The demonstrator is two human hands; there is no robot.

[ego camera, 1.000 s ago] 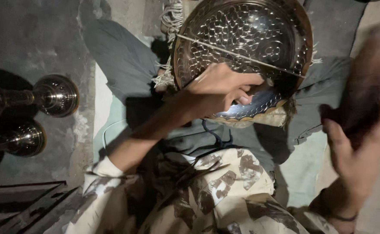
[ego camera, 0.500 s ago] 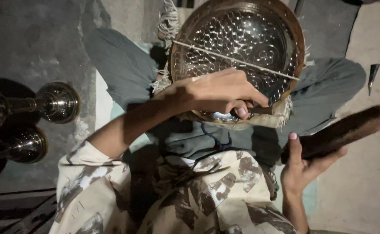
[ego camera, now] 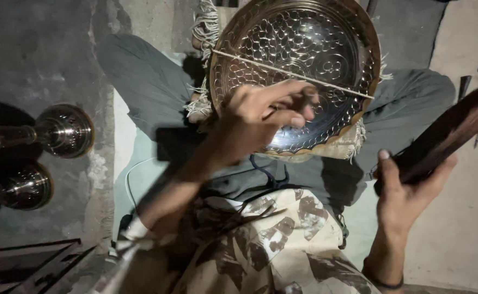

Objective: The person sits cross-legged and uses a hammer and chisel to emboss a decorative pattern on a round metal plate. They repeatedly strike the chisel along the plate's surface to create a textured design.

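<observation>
A round embossed metal tray [ego camera: 304, 38] rests on a fringed cloth [ego camera: 353, 144] over my crossed legs. A thin pale stick [ego camera: 337, 86] lies across its face. My left hand [ego camera: 260, 120] hovers over the tray's lower half, fingers pinched together around a small dark tool at the fingertips. My right hand [ego camera: 408, 193] is off to the right of the tray, gripping a long dark wooden block [ego camera: 451, 128] that slants up toward the right edge.
Two shiny metal vases [ego camera: 64, 130] [ego camera: 26, 188] lie on the dark floor at left. A dark metal frame [ego camera: 32, 261] sits at bottom left. Small tools [ego camera: 464, 86] lie on the pale floor at right. A black flat object [ego camera: 176, 144] and cables rest by my knee.
My right hand has settled lower at the right, the wooden block now held steady in it. My left hand has shifted slightly up over the tray.
</observation>
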